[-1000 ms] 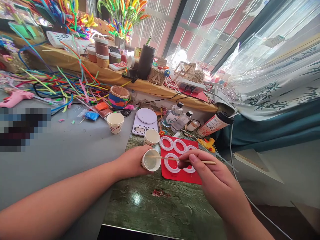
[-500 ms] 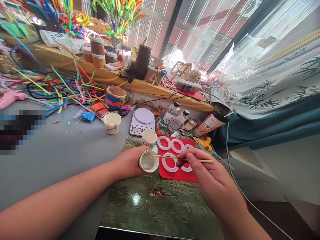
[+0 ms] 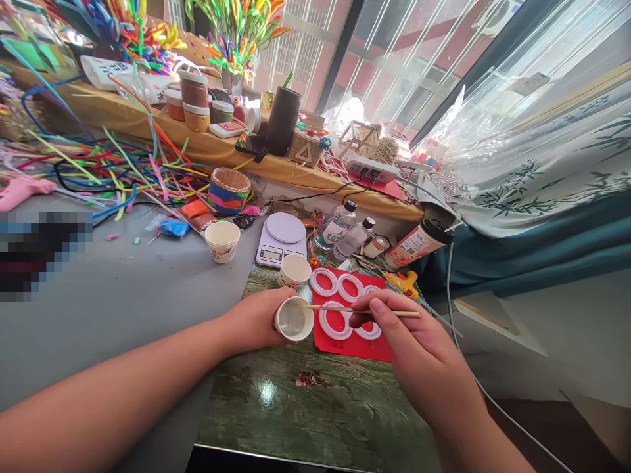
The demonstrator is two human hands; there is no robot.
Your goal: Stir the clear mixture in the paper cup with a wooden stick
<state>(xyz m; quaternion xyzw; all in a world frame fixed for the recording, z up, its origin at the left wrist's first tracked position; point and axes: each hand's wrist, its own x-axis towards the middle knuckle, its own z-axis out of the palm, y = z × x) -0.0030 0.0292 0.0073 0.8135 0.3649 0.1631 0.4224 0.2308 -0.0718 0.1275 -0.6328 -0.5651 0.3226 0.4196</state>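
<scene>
My left hand [image 3: 261, 317] is wrapped round a paper cup [image 3: 294, 319] tilted toward me, with clear liquid inside. Between the fingers of my right hand [image 3: 394, 322] is a thin wooden stick [image 3: 340, 309]; its far end reaches over the cup's right rim. Under and beside the stick, a red sheet [image 3: 323, 345] bears several white ring molds [image 3: 335, 320]. Just behind the held cup stands a second paper cup [image 3: 294, 270], and a third paper cup [image 3: 222, 242] is on the grey surface at the left.
Behind the cups are a purple scale [image 3: 280, 239], clear bottles [image 3: 335, 226], a tumbler [image 3: 419, 243] and a yellow glue gun [image 3: 403, 284]. Coloured pipe cleaners [image 3: 98, 164] cover the back left. Dark red bits [image 3: 310, 380] lie on the green tabletop [image 3: 315, 420]. A cable [image 3: 449, 295] hangs at the right.
The stick's tip has shifted slightly right, toward the cup's rim. My left hand still holds the cup in nearly the same place.
</scene>
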